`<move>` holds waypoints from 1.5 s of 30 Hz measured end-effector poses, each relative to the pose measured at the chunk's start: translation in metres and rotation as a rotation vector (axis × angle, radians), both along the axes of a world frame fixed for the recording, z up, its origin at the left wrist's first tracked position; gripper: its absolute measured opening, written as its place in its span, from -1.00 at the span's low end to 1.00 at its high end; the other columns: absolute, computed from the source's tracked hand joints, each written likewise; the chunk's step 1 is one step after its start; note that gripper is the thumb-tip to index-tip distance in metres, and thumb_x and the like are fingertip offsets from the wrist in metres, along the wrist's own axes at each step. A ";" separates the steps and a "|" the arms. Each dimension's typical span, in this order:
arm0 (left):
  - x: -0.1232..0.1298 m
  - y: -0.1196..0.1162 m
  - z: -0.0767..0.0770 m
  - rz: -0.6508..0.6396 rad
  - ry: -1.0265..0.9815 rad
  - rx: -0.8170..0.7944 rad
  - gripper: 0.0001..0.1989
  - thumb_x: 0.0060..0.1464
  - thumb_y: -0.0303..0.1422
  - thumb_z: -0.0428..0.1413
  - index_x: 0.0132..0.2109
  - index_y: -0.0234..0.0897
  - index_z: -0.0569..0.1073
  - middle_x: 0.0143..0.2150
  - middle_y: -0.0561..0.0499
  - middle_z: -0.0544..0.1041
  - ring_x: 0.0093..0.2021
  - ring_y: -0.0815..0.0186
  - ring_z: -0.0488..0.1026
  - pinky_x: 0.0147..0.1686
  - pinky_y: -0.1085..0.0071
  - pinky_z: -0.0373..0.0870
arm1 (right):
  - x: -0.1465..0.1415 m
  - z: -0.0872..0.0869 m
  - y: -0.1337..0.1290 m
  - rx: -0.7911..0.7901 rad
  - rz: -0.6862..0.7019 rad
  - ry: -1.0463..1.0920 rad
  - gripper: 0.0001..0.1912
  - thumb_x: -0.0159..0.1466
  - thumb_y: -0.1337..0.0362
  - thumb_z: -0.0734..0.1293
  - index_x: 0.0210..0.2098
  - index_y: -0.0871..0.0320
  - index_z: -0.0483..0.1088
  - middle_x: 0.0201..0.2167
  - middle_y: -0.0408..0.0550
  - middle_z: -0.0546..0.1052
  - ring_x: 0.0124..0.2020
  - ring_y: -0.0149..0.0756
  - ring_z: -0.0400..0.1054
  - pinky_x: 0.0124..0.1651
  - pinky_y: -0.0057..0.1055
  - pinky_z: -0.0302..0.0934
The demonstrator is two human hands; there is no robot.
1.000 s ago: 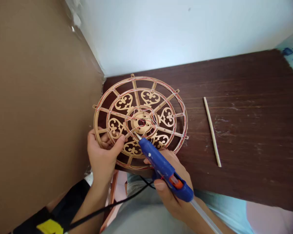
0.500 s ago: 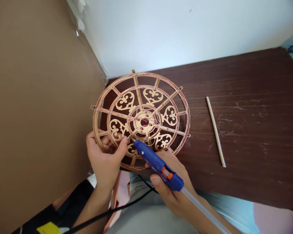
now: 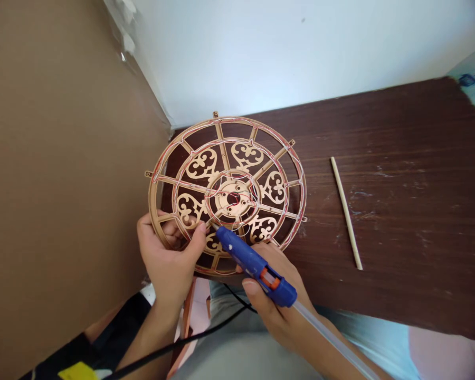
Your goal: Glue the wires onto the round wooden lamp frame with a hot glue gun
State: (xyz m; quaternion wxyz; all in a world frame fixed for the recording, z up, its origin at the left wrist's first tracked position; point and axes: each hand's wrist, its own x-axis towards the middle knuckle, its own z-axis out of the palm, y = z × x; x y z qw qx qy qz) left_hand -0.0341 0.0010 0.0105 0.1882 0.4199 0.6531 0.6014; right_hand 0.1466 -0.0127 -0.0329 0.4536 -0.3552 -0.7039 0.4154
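Note:
A round, gold-coloured openwork frame with heart-shaped scrollwork is tilted over the table's near left end. Red and white wires run along its rings and around its hub. My left hand grips the frame's lower left part, thumb on top by a spoke and fingers underneath. In my right hand is a blue hot glue gun, its nozzle at the inner ring near my left thumb. A long clear glue stick sticks out of the gun's back. The trigger is hidden.
A pale thin stick lies on the dark brown table to the right. A brown panel rises on the left and a white wall behind. A black cable crosses below my hands.
The whole view has shifted very slightly. Both hands, the glue gun and the frame keep the same places relative to one another.

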 end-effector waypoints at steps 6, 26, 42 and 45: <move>0.000 0.000 0.000 -0.008 0.020 0.007 -0.44 -0.07 -0.53 0.43 -0.03 -0.19 0.31 -0.32 0.11 0.67 -0.37 0.29 0.70 -0.29 0.42 0.68 | 0.000 -0.001 0.001 -0.010 0.002 -0.001 -0.78 0.57 0.11 0.21 -0.17 0.06 0.34 -0.33 -0.15 0.48 -0.34 -0.26 0.33 -0.22 -0.25 0.19; 0.002 -0.001 0.002 0.020 0.051 -0.063 -0.44 -0.03 -0.38 0.45 -0.01 -0.14 0.28 -0.27 0.09 0.63 -0.32 0.23 0.69 -0.23 0.26 0.68 | 0.000 0.000 0.001 -0.019 0.009 -0.001 -0.75 0.55 0.14 0.22 -0.26 0.08 0.33 -0.39 -0.14 0.41 -0.37 -0.26 0.26 -0.27 -0.25 0.20; 0.002 -0.001 0.002 0.036 0.018 -0.070 -0.43 -0.05 -0.39 0.46 -0.02 -0.15 0.29 -0.28 0.09 0.65 -0.33 0.23 0.70 -0.24 0.28 0.69 | 0.000 0.003 0.003 -0.029 0.014 -0.010 -0.73 0.54 0.13 0.22 -0.30 0.06 0.27 -0.41 -0.17 0.37 -0.39 -0.26 0.23 -0.28 -0.26 0.18; 0.002 -0.002 0.001 0.033 0.012 -0.056 -0.43 -0.05 -0.42 0.46 -0.02 -0.16 0.30 -0.28 0.09 0.65 -0.32 0.24 0.70 -0.25 0.30 0.69 | 0.000 0.002 0.003 -0.030 0.016 -0.013 -0.73 0.54 0.13 0.21 -0.29 0.06 0.27 -0.42 -0.18 0.36 -0.39 -0.27 0.23 -0.28 -0.27 0.17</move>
